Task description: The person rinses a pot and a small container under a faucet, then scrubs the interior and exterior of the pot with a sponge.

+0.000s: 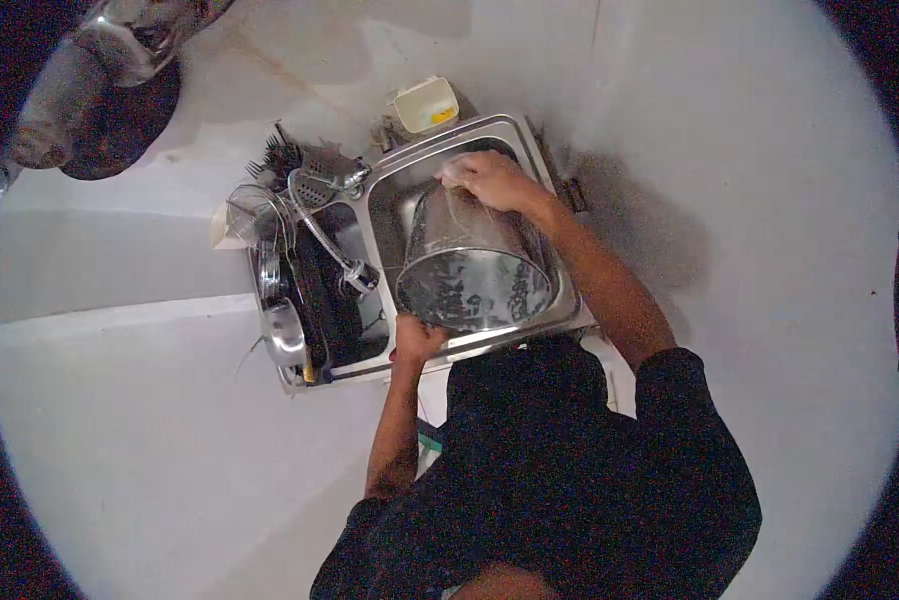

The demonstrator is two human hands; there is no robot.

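A large metal pot (472,225) lies tilted in the right basin of a steel sink (378,225), its round end facing me and streaked with foam. My left hand (419,340) is closed at the near lower edge of that end, by the sink's front rim. On the far upper side of the pot rests my right hand (492,182), with whitish suds around its curled fingers. Whatever that hand may hold is hidden by the fingers and foam.
A flexible faucet (320,235) arches over the left basin, where dark pans stand. Strainers (260,210), a slotted utensil (325,172) and metal bowls (286,335) crowd the left side. Behind the sink sits a cream container (426,105) with something yellow inside. Metal cookware (120,90) appears upper left.
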